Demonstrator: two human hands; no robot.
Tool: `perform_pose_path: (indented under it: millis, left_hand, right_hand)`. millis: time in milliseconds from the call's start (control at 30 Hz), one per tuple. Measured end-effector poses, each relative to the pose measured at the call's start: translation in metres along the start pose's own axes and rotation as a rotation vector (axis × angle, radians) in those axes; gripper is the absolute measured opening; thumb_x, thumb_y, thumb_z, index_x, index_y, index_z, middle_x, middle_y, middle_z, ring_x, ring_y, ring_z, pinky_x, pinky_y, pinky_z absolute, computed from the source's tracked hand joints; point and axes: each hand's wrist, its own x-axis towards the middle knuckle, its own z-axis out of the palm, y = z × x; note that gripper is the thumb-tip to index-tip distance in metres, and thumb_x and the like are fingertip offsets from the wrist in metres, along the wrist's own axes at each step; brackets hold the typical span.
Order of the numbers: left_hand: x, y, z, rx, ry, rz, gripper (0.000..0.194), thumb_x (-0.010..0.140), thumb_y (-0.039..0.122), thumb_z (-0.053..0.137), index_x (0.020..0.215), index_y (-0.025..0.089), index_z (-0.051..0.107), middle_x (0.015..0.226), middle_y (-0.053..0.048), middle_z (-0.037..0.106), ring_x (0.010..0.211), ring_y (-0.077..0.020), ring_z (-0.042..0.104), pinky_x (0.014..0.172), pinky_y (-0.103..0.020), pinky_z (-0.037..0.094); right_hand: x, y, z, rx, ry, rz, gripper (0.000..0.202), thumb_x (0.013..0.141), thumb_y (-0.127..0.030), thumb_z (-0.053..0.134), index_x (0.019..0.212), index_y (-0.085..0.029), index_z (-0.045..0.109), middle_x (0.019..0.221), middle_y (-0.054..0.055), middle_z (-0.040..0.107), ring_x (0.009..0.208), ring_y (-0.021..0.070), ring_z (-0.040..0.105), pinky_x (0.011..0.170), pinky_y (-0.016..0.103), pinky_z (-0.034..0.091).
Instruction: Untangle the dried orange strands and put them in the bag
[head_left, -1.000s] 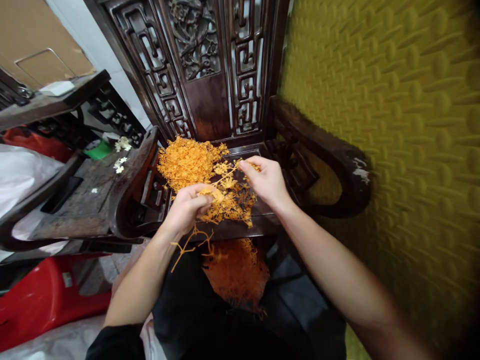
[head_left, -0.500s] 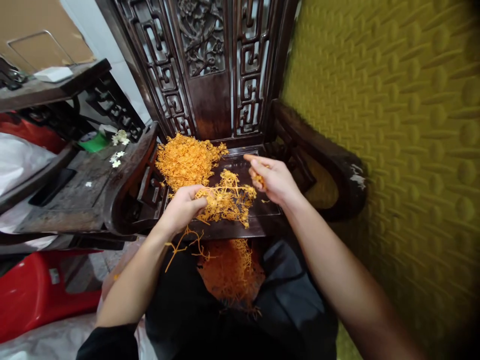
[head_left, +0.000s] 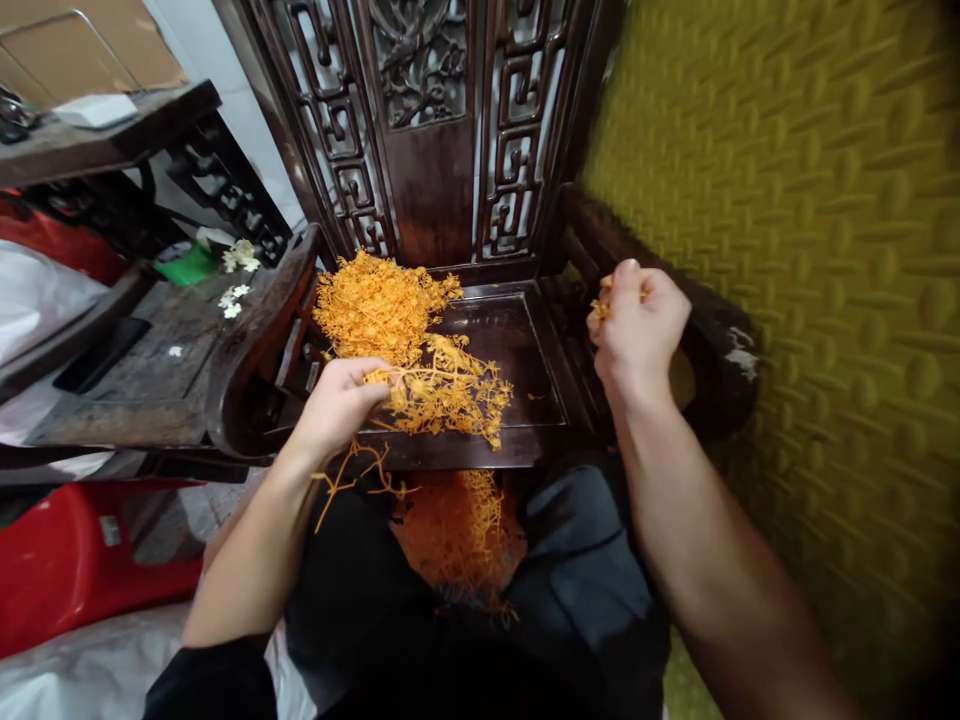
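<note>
My left hand (head_left: 339,402) is closed on a bunch of thin, branching orange sprigs (head_left: 457,392), which fans out to the right over the dark wooden chair seat (head_left: 517,340). Another bare orange stem (head_left: 349,480) hangs below that hand. Raised over the chair's right armrest, my right hand (head_left: 637,320) is curled around small orange bits (head_left: 602,308), mostly hidden by the fingers. A large heap of the same orange sprigs (head_left: 375,305) lies at the seat's back left, just beyond my left hand.
Between my knees sits a reddish-orange bag or container (head_left: 457,540) with orange sprigs in it. To the left stand a second wooden seat (head_left: 142,390) with green tape (head_left: 184,262) and white flowers (head_left: 238,256), and a red plastic stool (head_left: 52,560). A yellow textured surface (head_left: 787,200) rises at right.
My right hand has moved right and upward, away from the sprigs, with its fingers now closed more tightly. My left hand has shifted slightly left with its bunch. The view has moved a little.
</note>
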Motion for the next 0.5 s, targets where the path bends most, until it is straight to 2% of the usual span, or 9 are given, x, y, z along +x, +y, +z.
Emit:
perform_pose_path:
  millis: [67, 100, 133, 200, 267, 333, 400, 433, 500]
  left_hand:
    - [-0.003, 0.0, 0.0, 0.139, -0.086, 0.005, 0.014, 0.073, 0.016, 0.057, 0.073, 0.016, 0.071, 0.058, 0.003, 0.056, 0.052, -0.0082, 0.043, 0.05, -0.022, 0.03]
    - [-0.003, 0.0, 0.001, 0.209, -0.12, 0.024, 0.016, 0.073, 0.015, 0.057, 0.075, 0.017, 0.073, 0.063, 0.002, 0.061, 0.056, -0.0089, 0.047, 0.053, -0.022, 0.034]
    - [-0.003, 0.001, 0.002, 0.266, -0.141, 0.048, 0.018, 0.074, 0.015, 0.057, 0.077, 0.017, 0.074, 0.068, 0.001, 0.066, 0.061, -0.0098, 0.052, 0.056, -0.022, 0.038]
    - [-0.001, 0.002, 0.006, 0.326, -0.142, 0.094, 0.02, 0.075, 0.014, 0.055, 0.08, 0.017, 0.075, 0.075, 0.0, 0.071, 0.067, -0.0112, 0.056, 0.061, -0.023, 0.042]
    - [0.001, 0.004, 0.01, 0.355, -0.136, 0.119, 0.021, 0.075, 0.014, 0.054, 0.079, 0.016, 0.075, 0.075, -0.001, 0.071, 0.069, -0.0118, 0.057, 0.063, -0.023, 0.043]
    - [0.002, 0.005, 0.012, 0.359, -0.134, 0.135, 0.022, 0.075, 0.012, 0.054, 0.078, 0.017, 0.075, 0.073, 0.0, 0.07, 0.067, -0.0117, 0.056, 0.063, -0.023, 0.043]
    - [0.003, 0.007, 0.012, 0.334, -0.118, 0.136, 0.023, 0.073, 0.012, 0.054, 0.076, 0.017, 0.076, 0.07, 0.001, 0.069, 0.064, -0.0112, 0.055, 0.061, -0.023, 0.042]
    - [0.003, 0.007, 0.012, 0.314, -0.108, 0.126, 0.022, 0.073, 0.012, 0.054, 0.075, 0.017, 0.075, 0.068, 0.001, 0.068, 0.062, -0.0109, 0.053, 0.059, -0.022, 0.041]
    - [0.001, 0.006, 0.009, 0.268, -0.115, 0.082, 0.018, 0.073, 0.014, 0.056, 0.069, 0.017, 0.074, 0.062, 0.002, 0.063, 0.058, -0.0101, 0.049, 0.055, -0.022, 0.037]
  right_hand:
    - [0.001, 0.004, -0.003, 0.098, -0.053, 0.119, 0.044, 0.095, -0.058, 0.056, 0.084, -0.017, 0.064, 0.078, 0.005, 0.069, 0.044, 0.0067, 0.048, 0.041, 0.024, 0.031]
    - [-0.003, 0.002, -0.001, 0.129, -0.15, 0.171, 0.042, 0.091, -0.058, 0.063, 0.088, -0.016, 0.067, 0.08, 0.005, 0.071, 0.045, 0.0067, 0.049, 0.041, 0.023, 0.032]
    - [-0.009, -0.001, 0.002, 0.138, -0.303, 0.205, 0.042, 0.088, -0.057, 0.067, 0.094, -0.016, 0.071, 0.08, 0.004, 0.071, 0.045, 0.007, 0.05, 0.042, 0.024, 0.033]
    - [-0.023, -0.011, 0.01, 0.106, -0.572, 0.244, 0.046, 0.089, -0.058, 0.065, 0.106, -0.017, 0.075, 0.072, 0.001, 0.069, 0.045, 0.0081, 0.049, 0.044, 0.025, 0.036]
    - [-0.036, -0.022, 0.019, 0.027, -0.711, 0.232, 0.049, 0.09, -0.06, 0.062, 0.111, -0.018, 0.077, 0.072, 0.001, 0.07, 0.051, 0.0107, 0.055, 0.052, 0.027, 0.042]
    - [-0.046, -0.032, 0.027, -0.065, -0.792, 0.168, 0.045, 0.088, -0.058, 0.066, 0.108, -0.02, 0.079, 0.084, 0.004, 0.075, 0.069, 0.0154, 0.065, 0.067, 0.031, 0.049]
    - [-0.051, -0.038, 0.032, -0.115, -0.842, 0.081, 0.033, 0.086, -0.051, 0.071, 0.098, -0.022, 0.08, 0.093, 0.004, 0.077, 0.081, 0.0188, 0.069, 0.078, 0.033, 0.05]
    - [-0.05, -0.039, 0.033, -0.12, -0.831, 0.038, 0.027, 0.087, -0.046, 0.072, 0.092, -0.022, 0.08, 0.092, 0.004, 0.078, 0.083, 0.0193, 0.069, 0.08, 0.034, 0.05]
    - [-0.039, -0.036, 0.029, -0.078, -0.675, 0.013, 0.021, 0.089, -0.04, 0.069, 0.084, -0.021, 0.077, 0.088, 0.004, 0.076, 0.082, 0.0187, 0.068, 0.076, 0.033, 0.049]
